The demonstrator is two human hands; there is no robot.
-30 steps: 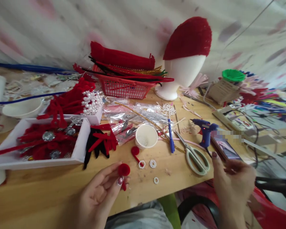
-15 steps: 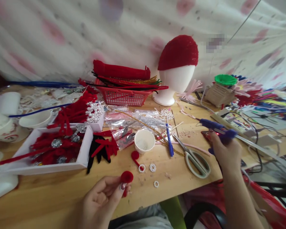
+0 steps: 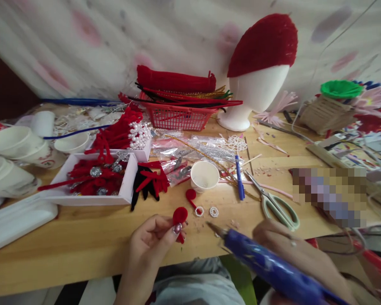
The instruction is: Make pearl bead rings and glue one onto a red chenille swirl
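Observation:
My left hand (image 3: pixel 154 250) pinches a red fuzzy pipe cleaner coil (image 3: pixel 180 215) between thumb and fingers, its flat round face up and a short stem below. In my right hand (image 3: pixel 292 245) is a blue hot glue gun (image 3: pixel 263 260), its nozzle pointing left toward the coil but apart from it. Past my left hand lies another red coil with a tail (image 3: pixel 190 195). That tail's end meets a small pearl ring (image 3: pixel 199 211), and a second pearl ring (image 3: pixel 213 212) lies to its right.
Scissors (image 3: pixel 281 209), a blue pen (image 3: pixel 239 180) and a paper cup (image 3: pixel 204 176) stand or lie ahead. On the left, a white box (image 3: pixel 88 200) holds red pieces with silver balls. Behind are a red basket (image 3: pixel 180 118) and a foam head (image 3: pixel 257 93) wearing a red cap.
My right hand has brought the glue gun from the table's right side inward and nearer, toward my left hand. My left hand still pinches the coil. The view has shifted.

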